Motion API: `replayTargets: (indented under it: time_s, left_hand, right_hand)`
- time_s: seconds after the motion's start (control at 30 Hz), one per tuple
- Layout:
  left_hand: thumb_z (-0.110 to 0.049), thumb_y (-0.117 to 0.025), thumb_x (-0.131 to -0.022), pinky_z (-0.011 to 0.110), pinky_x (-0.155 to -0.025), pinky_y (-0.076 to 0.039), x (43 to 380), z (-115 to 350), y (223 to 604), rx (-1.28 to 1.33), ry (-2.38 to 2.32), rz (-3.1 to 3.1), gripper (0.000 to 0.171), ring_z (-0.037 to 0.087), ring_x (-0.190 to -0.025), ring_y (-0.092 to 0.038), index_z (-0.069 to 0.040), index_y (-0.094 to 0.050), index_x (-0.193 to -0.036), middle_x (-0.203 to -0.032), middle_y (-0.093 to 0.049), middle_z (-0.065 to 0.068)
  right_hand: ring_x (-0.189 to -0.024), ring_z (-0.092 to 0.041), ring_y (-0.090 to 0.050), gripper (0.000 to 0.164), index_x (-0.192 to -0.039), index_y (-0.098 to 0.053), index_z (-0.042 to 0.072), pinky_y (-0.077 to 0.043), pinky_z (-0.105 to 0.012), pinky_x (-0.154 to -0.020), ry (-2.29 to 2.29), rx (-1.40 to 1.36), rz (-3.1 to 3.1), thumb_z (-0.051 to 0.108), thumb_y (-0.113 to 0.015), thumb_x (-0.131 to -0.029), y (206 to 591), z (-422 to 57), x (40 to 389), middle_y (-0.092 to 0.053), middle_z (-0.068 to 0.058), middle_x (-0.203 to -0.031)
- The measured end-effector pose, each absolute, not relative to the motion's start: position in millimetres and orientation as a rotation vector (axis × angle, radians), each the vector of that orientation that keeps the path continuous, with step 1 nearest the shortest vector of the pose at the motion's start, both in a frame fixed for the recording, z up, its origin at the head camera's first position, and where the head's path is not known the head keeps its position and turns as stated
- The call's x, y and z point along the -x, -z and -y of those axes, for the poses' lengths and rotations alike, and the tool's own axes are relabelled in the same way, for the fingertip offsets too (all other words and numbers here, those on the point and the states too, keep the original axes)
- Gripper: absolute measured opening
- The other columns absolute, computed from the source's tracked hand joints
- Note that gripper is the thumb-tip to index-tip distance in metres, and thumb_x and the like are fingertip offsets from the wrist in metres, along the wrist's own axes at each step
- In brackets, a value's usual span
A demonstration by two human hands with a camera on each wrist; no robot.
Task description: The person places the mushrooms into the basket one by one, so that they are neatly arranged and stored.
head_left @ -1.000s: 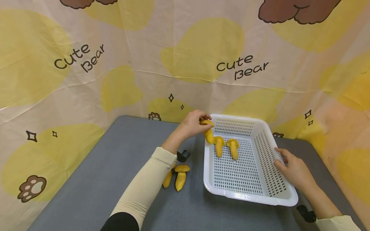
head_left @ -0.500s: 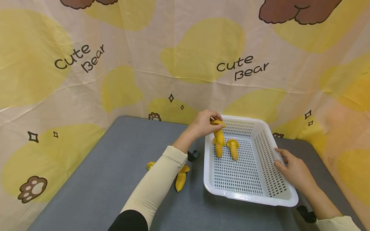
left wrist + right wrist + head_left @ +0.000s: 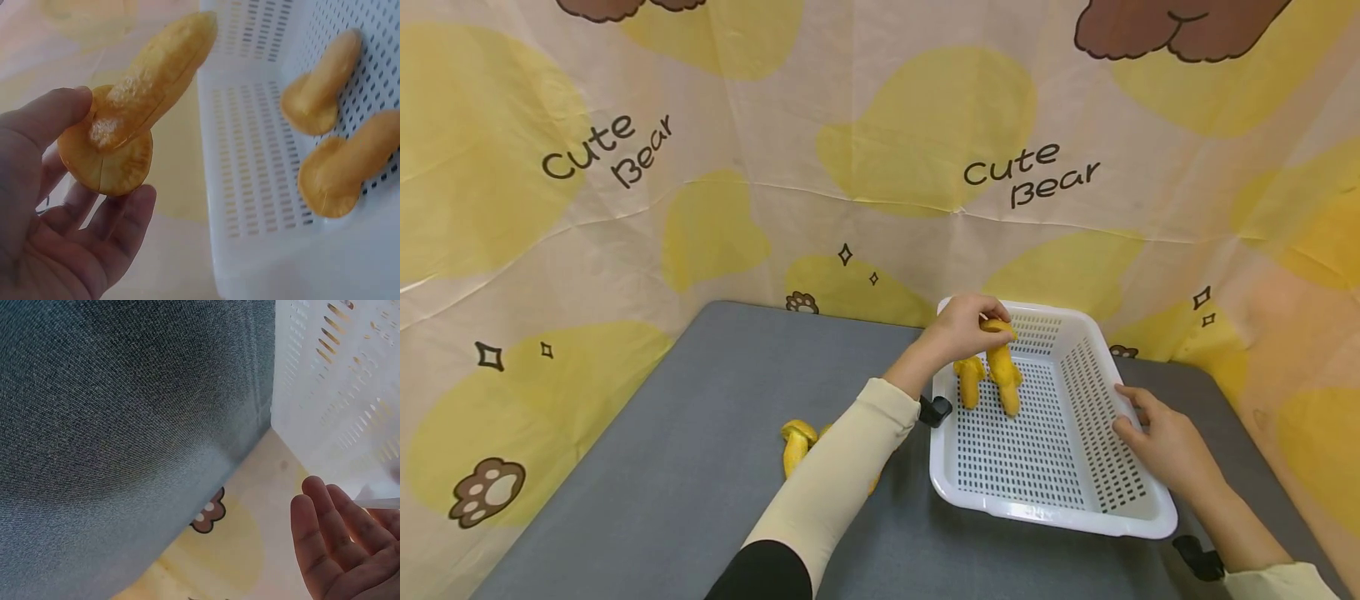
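My left hand (image 3: 961, 325) holds a yellow mushroom (image 3: 156, 75) by its cap, between thumb and fingers, over the left part of a white plastic basket (image 3: 1052, 521). In the left wrist view its stem points up and away from the palm. Inside the basket lie two more yellow mushrooms, one to the left (image 3: 970, 385) and another (image 3: 1011, 402) partly behind the held one in the head view. My right hand (image 3: 1167, 442) grips the basket's right rim, thumb over the edge; in the right wrist view its fingers (image 3: 331, 519) lie along the outside, below the rim.
More yellow mushrooms (image 3: 796, 446) lie on the grey table (image 3: 685, 467) left of the basket, partly hidden by my left sleeve (image 3: 835, 467). A printed cloth (image 3: 895, 125) hangs right behind the table's far edge.
My left hand has moved right with the mushroom, from the basket's left rim to above the right-hand mushroom. The right hand and basket have stayed in place.
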State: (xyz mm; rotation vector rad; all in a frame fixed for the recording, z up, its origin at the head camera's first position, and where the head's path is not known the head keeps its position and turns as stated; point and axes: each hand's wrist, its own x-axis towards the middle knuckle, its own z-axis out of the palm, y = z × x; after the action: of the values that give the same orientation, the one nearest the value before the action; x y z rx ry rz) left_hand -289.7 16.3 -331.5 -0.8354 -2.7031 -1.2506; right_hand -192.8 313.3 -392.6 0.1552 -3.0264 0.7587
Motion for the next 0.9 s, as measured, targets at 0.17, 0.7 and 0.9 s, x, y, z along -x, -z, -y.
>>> replayTargets:
  time_s: [0.17, 0.7, 0.9]
  left_hand:
    - [-0.025, -0.072, -0.086, 0.012, -0.078, -0.047, 292.9, -28.6, 335.8, 0.835, 1.255, 2.736, 0.021, 0.008, -0.092, -0.059, -0.015, -0.070, -0.104, -0.102, -0.066, -0.003]
    - [-0.029, -0.073, -0.086, 0.012, -0.076, -0.044, 298.8, -57.0, 351.8, 0.806, 1.187, 2.816, 0.015, 0.004, -0.089, -0.056, -0.021, -0.069, -0.098, -0.095, -0.064, -0.010]
    - [-0.030, -0.074, -0.084, 0.012, -0.076, -0.043, 301.6, -67.4, 360.9, 0.812, 1.176, 2.830, 0.017, 0.004, -0.090, -0.055, -0.021, -0.070, -0.097, -0.096, -0.065, -0.009]
  right_hand:
    - [-0.060, -0.017, -0.065, 0.057, -0.143, -0.033, -0.008, -0.052, -0.031, -0.048, -0.774, -0.151, 3.026, 0.021, -0.049, -0.096, 393.2, -314.0, 192.4, -0.057, -0.037, -0.111]
    - [-0.058, -0.015, -0.063, 0.057, -0.143, -0.035, -0.006, -0.052, -0.029, -0.047, -0.745, -0.159, 3.034, 0.022, -0.049, -0.096, 391.2, -313.5, 193.1, -0.056, -0.037, -0.113]
    - [-0.059, -0.016, -0.064, 0.057, -0.143, -0.034, -0.006, -0.052, -0.029, -0.048, -0.750, -0.150, 3.034, 0.022, -0.050, -0.096, 391.8, -313.8, 193.6, -0.056, -0.037, -0.113]
